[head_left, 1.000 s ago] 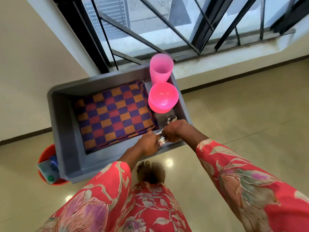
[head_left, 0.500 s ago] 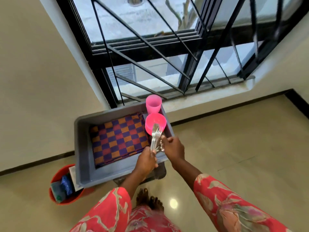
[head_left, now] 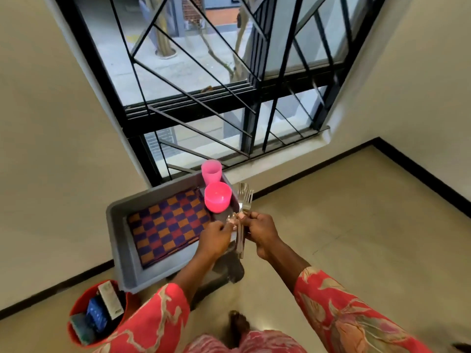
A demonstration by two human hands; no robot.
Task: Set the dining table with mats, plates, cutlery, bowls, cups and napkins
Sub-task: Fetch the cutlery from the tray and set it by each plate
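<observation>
Below the barred window, at 12 o'clock from the person:
Grey tub (head_left: 119,240): stood on the floor, tilted.
Checked mats (head_left: 167,226): lay flat inside the tub, filling its 9 o'clock side.
Pink bowl (head_left: 218,196): sat at the tub's 3 o'clock end.
Pink cup (head_left: 211,171): upright at 12 o'clock of the bowl.
Right hand (head_left: 261,231): gripped a bundle of forks (head_left: 243,212), tines up.
Left hand (head_left: 215,236): fingers curled, touching the bundle; a spoon (head_left: 231,217) just above it.
Red bucket (head_left: 76,314): at 7 o'clock of the tub.
</observation>
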